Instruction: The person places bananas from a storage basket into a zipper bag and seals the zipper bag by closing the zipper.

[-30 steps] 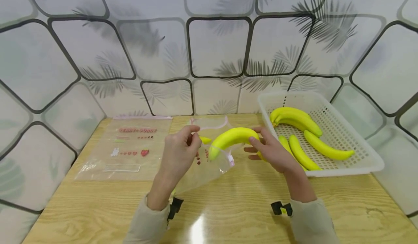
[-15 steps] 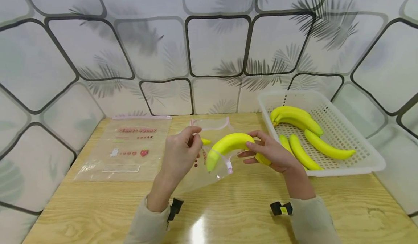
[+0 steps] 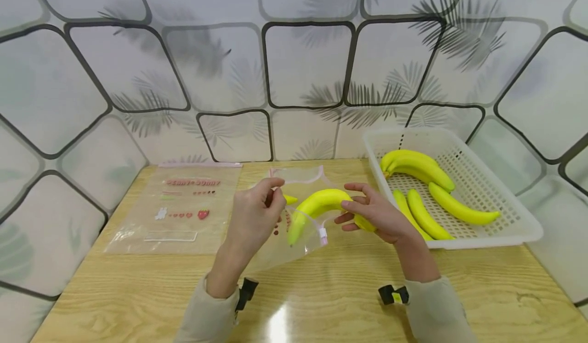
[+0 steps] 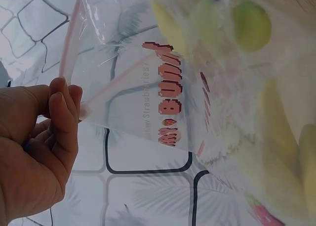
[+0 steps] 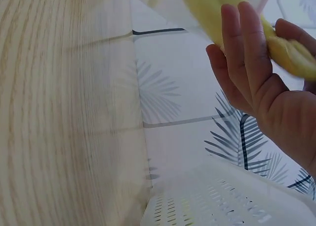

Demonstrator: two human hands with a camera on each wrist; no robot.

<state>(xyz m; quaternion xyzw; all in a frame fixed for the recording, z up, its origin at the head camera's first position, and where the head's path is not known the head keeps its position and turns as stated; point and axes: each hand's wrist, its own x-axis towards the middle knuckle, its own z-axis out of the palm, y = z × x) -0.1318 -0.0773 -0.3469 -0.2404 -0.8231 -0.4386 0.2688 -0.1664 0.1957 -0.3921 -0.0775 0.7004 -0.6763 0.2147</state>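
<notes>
My left hand pinches the pink-trimmed edge of a clear, glossy plastic bag, fingers curled tight. My right hand grips a smooth, curved yellow banana, its fingers only slightly bent; the banana's far end sits inside the bag's mouth. Nearby, a white perforated basket rests on grained wood.
</notes>
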